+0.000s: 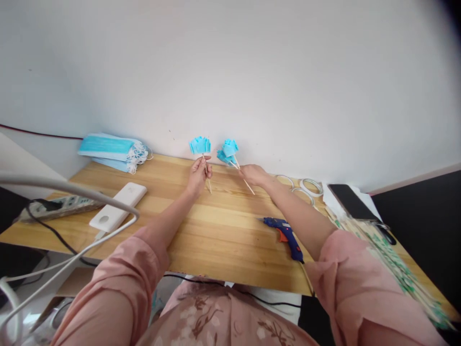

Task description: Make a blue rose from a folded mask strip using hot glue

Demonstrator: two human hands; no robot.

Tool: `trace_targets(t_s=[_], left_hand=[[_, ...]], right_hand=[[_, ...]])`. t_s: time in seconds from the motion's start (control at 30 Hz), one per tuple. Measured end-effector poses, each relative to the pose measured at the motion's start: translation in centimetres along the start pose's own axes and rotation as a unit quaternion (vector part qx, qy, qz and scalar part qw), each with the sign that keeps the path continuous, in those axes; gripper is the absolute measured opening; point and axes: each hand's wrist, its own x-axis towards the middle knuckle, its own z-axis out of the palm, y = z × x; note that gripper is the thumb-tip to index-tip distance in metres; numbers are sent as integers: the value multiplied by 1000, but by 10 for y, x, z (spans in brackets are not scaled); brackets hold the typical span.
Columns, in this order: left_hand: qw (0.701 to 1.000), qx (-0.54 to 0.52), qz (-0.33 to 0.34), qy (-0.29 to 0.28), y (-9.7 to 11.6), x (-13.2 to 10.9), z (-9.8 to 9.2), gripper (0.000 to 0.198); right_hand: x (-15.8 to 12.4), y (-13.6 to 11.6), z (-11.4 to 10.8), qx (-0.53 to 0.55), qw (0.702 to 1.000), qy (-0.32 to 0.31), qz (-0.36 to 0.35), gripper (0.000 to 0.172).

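Near the wall, my left hand (200,174) pinches the thin wooden stick of a blue flower (200,145), its fan of petals facing up above my fingers. To the right, my right hand (253,175) is closed at the sticks of two more blue flowers (230,147). One of these blooms sits higher, and the other is partly behind it. A bare stick end slants down to the right below that hand. Both hands are just above the wooden table (216,240). A blue glue gun (284,235) with an orange trigger lies below my right forearm.
A stack of blue face masks (108,148) lies at the back left. Nearer are a white power bank (118,207) and a power strip (65,207) with cables. On the right are tape rolls (311,187), a phone (353,202) and long wrapped sticks (396,264).
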Motion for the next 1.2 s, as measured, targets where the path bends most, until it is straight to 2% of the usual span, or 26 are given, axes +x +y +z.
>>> trace_targets(t_s=[0.27,0.43,0.57,0.7,0.8,1.07,1.2], left_hand=[[999,-20,-20,20,0,1,-1,15],[999,-25,-33,24,1,0,1,17],[999,-14,-39,3,3,-3,10,24],[999,32,1,-31,6,-7,22,30],[996,64,-5,-57,9,-10,28,35],[995,75,12,-60,22,-18,34,29],[996,49,-9,-75,23,-24,41,41]], right_hand=[[0,-6,4,21,1000,-15,-3,54],[-13,-9,-8,72,996,41,12,55],[-31,-30,-15,162,983,85,-7,65],[-45,-50,-13,226,968,107,-30,54],[-48,-57,-10,243,961,124,-37,51],[-50,-66,-11,239,958,144,-62,44],[-54,-69,-12,239,959,135,-75,46]])
